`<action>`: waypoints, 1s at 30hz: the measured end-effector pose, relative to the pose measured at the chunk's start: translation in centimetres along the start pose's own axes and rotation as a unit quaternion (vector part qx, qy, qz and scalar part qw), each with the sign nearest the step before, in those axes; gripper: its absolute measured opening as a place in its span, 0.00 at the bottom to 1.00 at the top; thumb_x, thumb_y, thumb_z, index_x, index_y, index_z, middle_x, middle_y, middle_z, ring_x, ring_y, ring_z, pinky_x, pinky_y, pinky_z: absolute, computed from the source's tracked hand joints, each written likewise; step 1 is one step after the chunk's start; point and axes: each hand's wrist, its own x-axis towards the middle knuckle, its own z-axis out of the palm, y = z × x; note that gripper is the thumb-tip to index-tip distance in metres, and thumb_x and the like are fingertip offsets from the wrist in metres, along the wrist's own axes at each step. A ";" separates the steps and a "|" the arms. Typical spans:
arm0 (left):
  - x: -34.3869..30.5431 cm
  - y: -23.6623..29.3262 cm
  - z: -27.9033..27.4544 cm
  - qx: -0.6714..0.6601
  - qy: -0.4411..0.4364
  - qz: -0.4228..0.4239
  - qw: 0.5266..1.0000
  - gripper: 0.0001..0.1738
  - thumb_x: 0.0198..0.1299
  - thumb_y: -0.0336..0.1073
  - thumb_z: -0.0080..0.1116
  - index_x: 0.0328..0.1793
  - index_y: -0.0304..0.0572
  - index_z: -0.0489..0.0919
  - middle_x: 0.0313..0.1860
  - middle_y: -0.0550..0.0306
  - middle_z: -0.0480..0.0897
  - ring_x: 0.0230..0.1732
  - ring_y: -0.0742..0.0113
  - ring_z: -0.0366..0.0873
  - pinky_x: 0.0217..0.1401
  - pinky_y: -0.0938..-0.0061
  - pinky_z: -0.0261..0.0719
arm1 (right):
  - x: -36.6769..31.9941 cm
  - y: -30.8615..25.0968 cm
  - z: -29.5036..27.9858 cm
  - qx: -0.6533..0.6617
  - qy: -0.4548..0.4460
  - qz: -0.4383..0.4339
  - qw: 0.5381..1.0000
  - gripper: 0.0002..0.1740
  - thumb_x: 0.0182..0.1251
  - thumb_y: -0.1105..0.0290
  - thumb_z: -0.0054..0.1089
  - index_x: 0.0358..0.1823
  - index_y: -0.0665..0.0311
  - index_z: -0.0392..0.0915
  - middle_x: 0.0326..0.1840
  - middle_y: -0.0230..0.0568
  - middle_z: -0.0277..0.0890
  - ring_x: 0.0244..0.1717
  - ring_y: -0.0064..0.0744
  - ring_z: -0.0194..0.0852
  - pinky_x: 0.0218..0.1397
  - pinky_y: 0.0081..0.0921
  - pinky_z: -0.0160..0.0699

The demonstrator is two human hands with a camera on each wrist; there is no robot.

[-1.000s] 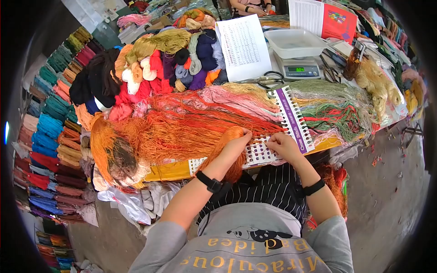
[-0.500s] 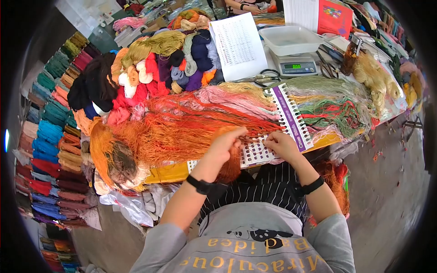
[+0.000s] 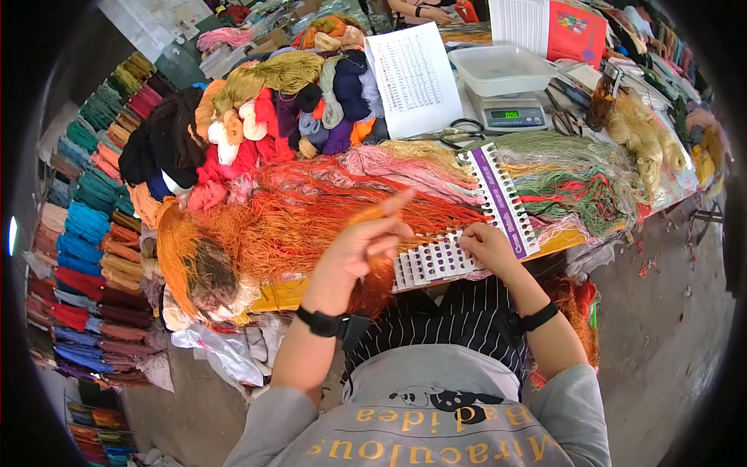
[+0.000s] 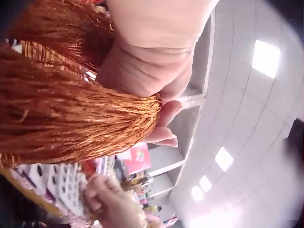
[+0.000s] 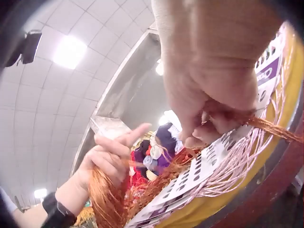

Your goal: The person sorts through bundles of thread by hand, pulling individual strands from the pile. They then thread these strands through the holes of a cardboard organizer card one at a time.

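Hands of a seated person work at a yellow table edge [image 3: 276,296] heaped with floss [image 3: 311,210]: the left hand [image 3: 362,243], held above the tabletop, grips a bundle of orange thread [image 3: 379,284] with thumb and curled fingers, its index finger pointing straight out and the bundle hanging down toward the lap. The right hand [image 3: 486,245] rests on a punched thread card [image 3: 502,198] at the near edge, fingertips pinching an orange strand [image 5: 266,124] against its rows of holes. Beyond the card lie scissors [image 3: 459,132], a printed sheet [image 3: 412,78] and a digital scale [image 3: 510,117].
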 end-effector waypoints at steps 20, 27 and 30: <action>-6.2 6.3 -13.5 -0.093 0.325 0.248 0.908 0.10 0.63 0.35 0.51 0.44 0.35 0.74 0.43 0.56 0.82 0.17 0.79 0.62 0.24 0.83 0.68 | 0.0 -0.6 0.0 -0.001 -0.029 0.040 0.999 0.12 0.66 0.61 0.50 0.35 0.62 0.75 0.26 0.32 0.78 0.26 0.26 0.75 0.34 0.24 0.72; -8.1 1.1 -6.5 0.082 0.304 0.173 0.933 0.22 0.68 0.49 0.45 0.49 0.37 0.79 0.38 0.55 0.82 0.27 0.74 0.72 0.34 0.73 0.76 | -2.3 -1.2 1.7 0.097 0.087 -0.052 0.990 0.08 0.66 0.69 0.53 0.37 0.67 0.75 0.24 0.38 0.75 0.25 0.25 0.72 0.33 0.23 0.72; -7.3 -3.9 -1.6 0.031 0.131 0.066 0.989 0.27 0.68 0.50 0.43 0.60 0.33 0.72 0.60 0.49 0.72 0.62 0.59 0.68 0.62 0.65 0.69 | -4.8 -5.4 4.6 0.127 0.002 -0.111 0.986 0.07 0.64 0.71 0.56 0.40 0.68 0.75 0.30 0.39 0.74 0.27 0.24 0.73 0.32 0.22 0.73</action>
